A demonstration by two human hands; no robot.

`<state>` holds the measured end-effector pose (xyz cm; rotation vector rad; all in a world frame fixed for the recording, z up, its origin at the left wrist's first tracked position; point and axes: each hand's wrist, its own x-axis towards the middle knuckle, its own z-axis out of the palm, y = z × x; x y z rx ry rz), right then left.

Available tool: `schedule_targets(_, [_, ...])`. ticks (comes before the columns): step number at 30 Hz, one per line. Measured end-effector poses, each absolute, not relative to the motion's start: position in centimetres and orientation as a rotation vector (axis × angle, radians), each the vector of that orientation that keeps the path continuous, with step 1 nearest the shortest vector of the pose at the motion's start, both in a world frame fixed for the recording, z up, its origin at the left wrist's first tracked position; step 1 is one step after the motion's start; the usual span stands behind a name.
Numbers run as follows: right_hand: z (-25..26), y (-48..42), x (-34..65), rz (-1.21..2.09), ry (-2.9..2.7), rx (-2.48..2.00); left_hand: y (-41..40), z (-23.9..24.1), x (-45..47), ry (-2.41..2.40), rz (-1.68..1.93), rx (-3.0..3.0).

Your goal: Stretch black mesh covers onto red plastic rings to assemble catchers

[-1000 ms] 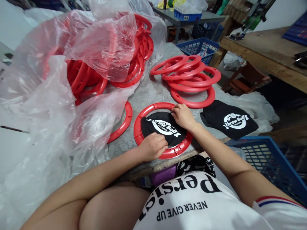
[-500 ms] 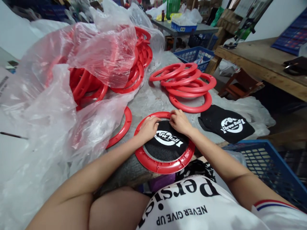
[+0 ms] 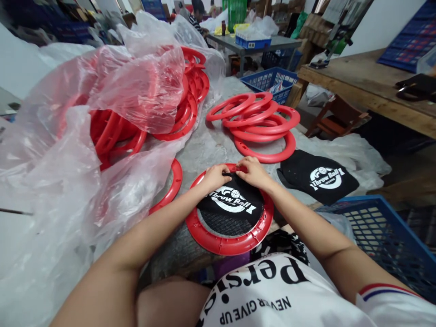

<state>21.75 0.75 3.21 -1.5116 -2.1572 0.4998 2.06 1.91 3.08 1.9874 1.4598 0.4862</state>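
Note:
A red plastic ring [image 3: 235, 245] lies in front of me at the table's near edge, its ribbed side up. Inside it rests a black mesh disc [image 3: 227, 223] with white "Throw Ball" print. At the far rim, my left hand [image 3: 217, 177] has thumb and fingers closed on the mesh's edge. Close beside it, my right hand [image 3: 254, 172] pinches the same edge, fingers bent over the rim. The fingertips hide how the mesh meets the ring there. To the right lies a folded black printed fabric piece [image 3: 296, 175].
Several red rings [image 3: 265, 156] are piled beyond my hands. A large clear plastic bag [image 3: 136, 91] full of rings covers the left side, with a single ring [image 3: 175, 181] beside it. A blue crate [image 3: 378, 227] stands at right; a person [image 3: 196, 16] is far back.
My hands have shifted along the far rim, and the left has moved off the print, so more lettering shows. The whole view has tilted slightly.

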Motion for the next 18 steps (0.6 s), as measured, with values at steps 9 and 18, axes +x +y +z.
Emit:
schedule_targets(9, [3.6, 2.8, 20.3, 0.749, -2.135, -1.546, 1.7, 3.6, 2.4, 1.508, 0.454, 2.129])
schedule_targets(18, [2.3, 3.2, 20.1, 0.893, -1.928, -1.546, 3.0, 3.9, 2.0, 1.513, 0.465, 1.992])
